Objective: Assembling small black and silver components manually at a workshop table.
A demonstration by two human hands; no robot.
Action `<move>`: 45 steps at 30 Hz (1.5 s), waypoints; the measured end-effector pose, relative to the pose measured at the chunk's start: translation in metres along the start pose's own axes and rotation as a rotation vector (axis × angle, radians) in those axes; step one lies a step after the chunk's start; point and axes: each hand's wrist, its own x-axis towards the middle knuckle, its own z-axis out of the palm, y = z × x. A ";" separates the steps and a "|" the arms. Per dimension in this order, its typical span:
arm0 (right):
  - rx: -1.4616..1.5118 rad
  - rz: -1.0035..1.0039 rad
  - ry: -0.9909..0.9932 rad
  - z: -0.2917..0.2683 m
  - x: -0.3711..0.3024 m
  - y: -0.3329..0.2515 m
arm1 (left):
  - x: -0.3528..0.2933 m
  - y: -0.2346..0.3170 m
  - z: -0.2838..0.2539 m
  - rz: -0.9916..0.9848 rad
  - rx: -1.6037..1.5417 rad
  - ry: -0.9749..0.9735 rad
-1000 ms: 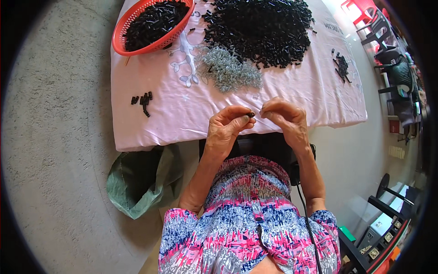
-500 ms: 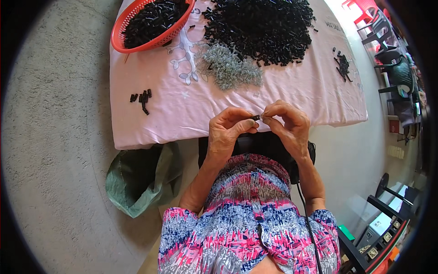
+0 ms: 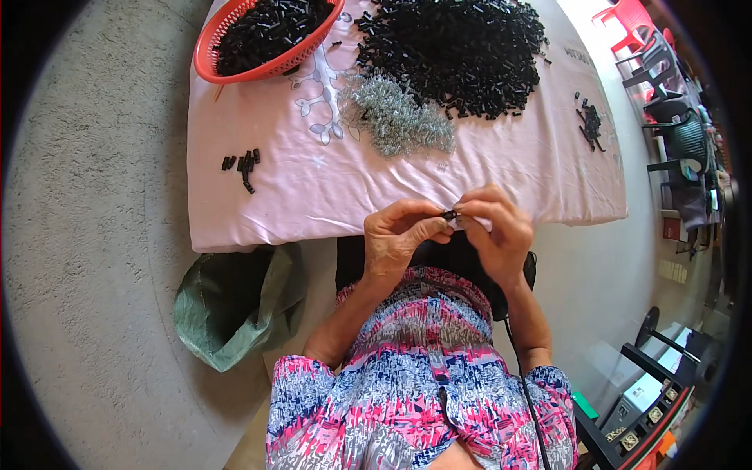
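Just past the table's near edge, my left hand (image 3: 393, 240) pinches a small black tube-like piece (image 3: 449, 215) between thumb and index finger. The fingertips of my right hand (image 3: 501, 236) are closed at the right end of that piece. Whatever sits between those right fingertips is too small and covered to make out. Beyond my hands lies a heap of tiny shiny, clear-grey coiled-looking parts (image 3: 399, 121). Behind it spreads a big pile of short black pieces (image 3: 462, 51), similar to the held one.
A pink cloth (image 3: 313, 205) covers the table. At the far left stands a red plastic basket (image 3: 309, 48) of black pieces. Small black groups lie at left (image 3: 246, 166) and right (image 3: 589, 124). A green sack (image 3: 235, 345) gapes open below the table's left edge. Chairs (image 3: 666, 102) stand at right.
Both hands sit slightly lower in view, still together at the black piece. The right fingers have shifted and closed over its right end. The view itself has moved a little.
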 end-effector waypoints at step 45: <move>-0.570 0.051 0.012 -0.005 0.056 0.062 | 0.022 -0.004 -0.042 -0.047 -0.320 -0.024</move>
